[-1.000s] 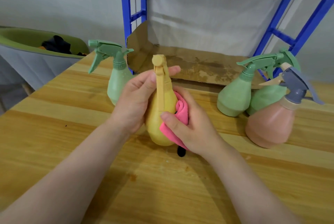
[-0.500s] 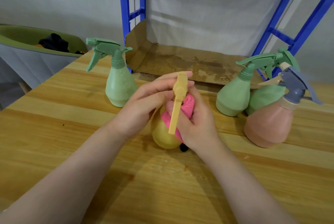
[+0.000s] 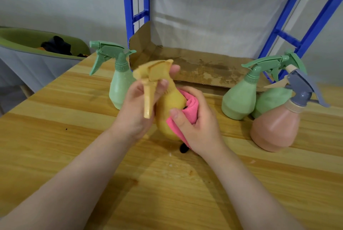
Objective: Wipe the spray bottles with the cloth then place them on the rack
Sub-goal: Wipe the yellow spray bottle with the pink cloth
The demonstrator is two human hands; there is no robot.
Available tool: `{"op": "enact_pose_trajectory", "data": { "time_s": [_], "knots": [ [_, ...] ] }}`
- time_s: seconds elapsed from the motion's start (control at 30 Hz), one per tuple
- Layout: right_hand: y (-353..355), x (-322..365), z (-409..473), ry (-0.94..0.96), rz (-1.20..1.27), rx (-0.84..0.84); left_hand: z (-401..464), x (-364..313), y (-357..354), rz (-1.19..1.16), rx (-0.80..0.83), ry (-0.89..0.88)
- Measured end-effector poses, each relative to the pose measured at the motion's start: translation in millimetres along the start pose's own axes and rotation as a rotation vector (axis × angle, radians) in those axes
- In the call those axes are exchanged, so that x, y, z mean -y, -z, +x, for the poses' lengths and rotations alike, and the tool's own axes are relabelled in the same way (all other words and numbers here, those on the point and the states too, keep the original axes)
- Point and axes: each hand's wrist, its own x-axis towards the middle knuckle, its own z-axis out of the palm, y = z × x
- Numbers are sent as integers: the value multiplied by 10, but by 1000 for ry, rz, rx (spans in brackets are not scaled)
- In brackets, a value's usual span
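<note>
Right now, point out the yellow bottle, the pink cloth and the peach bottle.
yellow bottle (image 3: pixel 169 101): head view, on its round body.
pink cloth (image 3: pixel 190 107): head view, on the rolled fold against the bottle.
peach bottle (image 3: pixel 274 129): head view, on its wide lower body.

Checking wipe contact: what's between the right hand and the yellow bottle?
Head view: the folded pink cloth lies between the right hand and the yellow bottle; the left hand grips the bottle's neck.
</note>
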Motion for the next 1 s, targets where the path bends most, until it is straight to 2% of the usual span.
{"op": "enact_pose_trajectory", "data": {
  "time_s": [0.1,0.23,0.33,0.53,0.8,1.0],
  "knots": [
    [-25,9,-19,4,112,52,40,-42,63,3,-127,-86],
    [-41,30,-37,-20,229,120,109,-140,123,-148,-240,-55],
    [-53,70,-64,-91,312,166,134,-160,145,-277,-249,0],
    [-24,92,-32,-85,358,142,110,-169,111,-318,-236,37],
    [1,124,6,-88,263,215,-36,-60,43,43,-47,198],
    [59,152,6,-124,311,129,-91,-46,-105,161,25,167]
  ]
}}
